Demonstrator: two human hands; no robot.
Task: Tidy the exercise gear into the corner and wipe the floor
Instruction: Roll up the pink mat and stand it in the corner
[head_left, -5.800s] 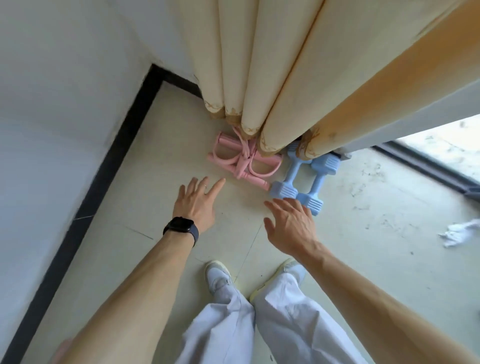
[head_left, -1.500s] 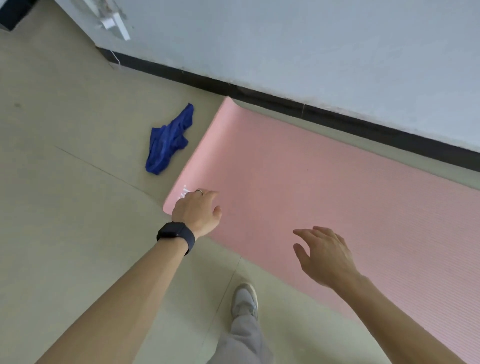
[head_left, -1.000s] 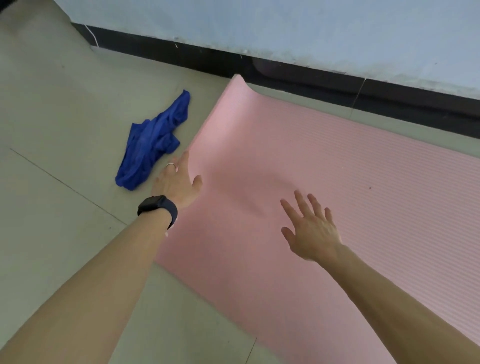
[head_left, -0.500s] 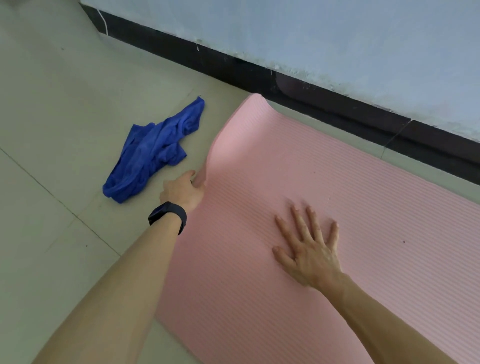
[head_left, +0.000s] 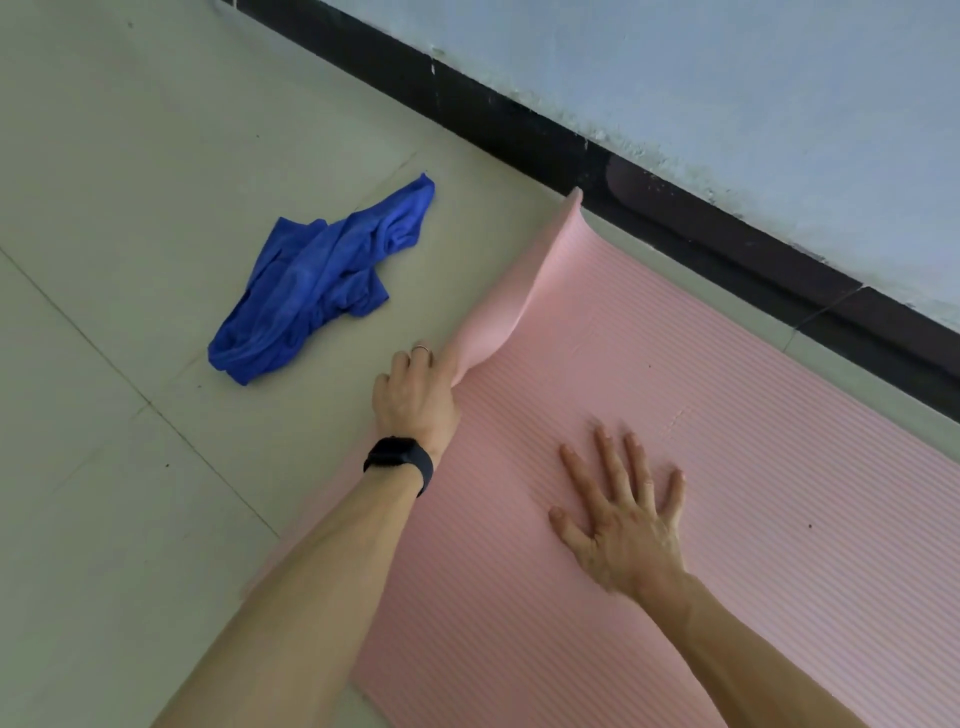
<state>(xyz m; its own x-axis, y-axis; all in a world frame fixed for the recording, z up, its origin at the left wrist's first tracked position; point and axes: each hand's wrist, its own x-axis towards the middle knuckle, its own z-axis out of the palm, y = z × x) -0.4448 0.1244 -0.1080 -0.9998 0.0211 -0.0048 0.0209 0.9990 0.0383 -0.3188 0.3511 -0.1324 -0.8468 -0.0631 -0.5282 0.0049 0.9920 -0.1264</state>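
A pink ribbed exercise mat (head_left: 727, 395) lies on the tiled floor along the wall. My left hand (head_left: 415, 395), with a black watch and a ring, grips the mat's short left edge, and that edge curls up off the floor toward the wall. My right hand (head_left: 623, 525) lies flat on the mat with its fingers spread, to the right of the lifted edge. A crumpled blue cloth (head_left: 317, 286) rests on the floor to the left of the mat, apart from both hands.
A black skirting board (head_left: 675, 218) runs along the foot of the pale blue wall (head_left: 727, 93) just behind the mat. Beige floor tiles (head_left: 104, 467) stretch out to the left and front.
My left hand has closed on the mat's short edge and lifted it, so the edge curls higher. My right hand has gone from hovering to pressing flat on the mat.
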